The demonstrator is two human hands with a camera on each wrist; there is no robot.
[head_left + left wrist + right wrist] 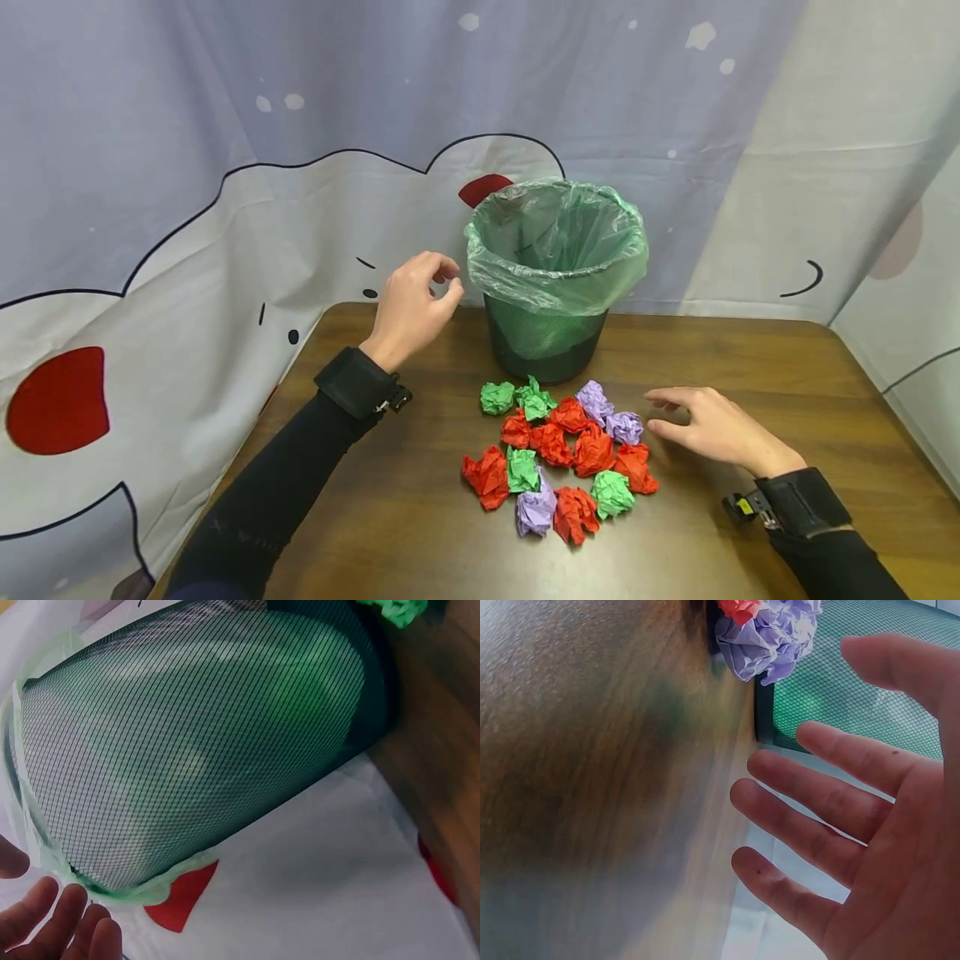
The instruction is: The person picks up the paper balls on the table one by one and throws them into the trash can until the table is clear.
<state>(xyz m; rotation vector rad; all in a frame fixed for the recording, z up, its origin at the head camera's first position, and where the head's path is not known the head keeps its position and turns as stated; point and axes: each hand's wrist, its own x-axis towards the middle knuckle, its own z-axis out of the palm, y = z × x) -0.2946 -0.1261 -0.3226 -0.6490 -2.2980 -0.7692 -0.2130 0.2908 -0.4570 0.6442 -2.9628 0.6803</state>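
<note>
My left hand is raised just left of the bin's rim, its fingers loosely bent and nothing between them. The dark mesh waste bin stands at the back of the table, lined with a thin green plastic bag folded over its rim. My right hand is low over the table, right of the paper balls, fingers spread and holding nothing. Closest to its fingertips is a crumpled purple paper ball. Several red paper balls, green paper balls and other purple ones lie grouped in front of the bin.
The brown wooden table carries the bin and the paper balls. Behind it hangs a patterned curtain, close to the table's back edge, and pale cloth hangs along the right. Each wrist wears a black strap with a small camera.
</note>
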